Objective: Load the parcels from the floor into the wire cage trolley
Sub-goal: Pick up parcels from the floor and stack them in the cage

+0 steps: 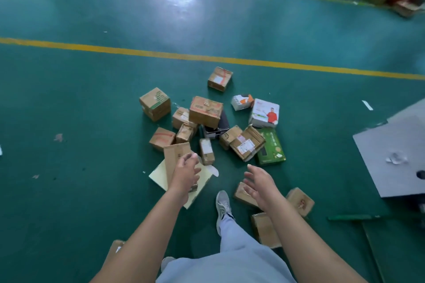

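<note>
Head view: left hand (185, 173) and right hand (259, 182) reach forward above parcels (205, 111), fingers spread, empty

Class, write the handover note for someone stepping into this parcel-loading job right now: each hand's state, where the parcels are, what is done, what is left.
Left hand: open, holding nothing, reaching over a tall brown carton lying on a flat pale yellow parcel.
Right hand: open, holding nothing, above a small brown box.
Parcels: main heap on the green floor ahead; a few more boxes lie by the feet.
Wire cage trolley: not in view.
Done: cannot tell.
Left: pick up all these parcels and load them.
</note>
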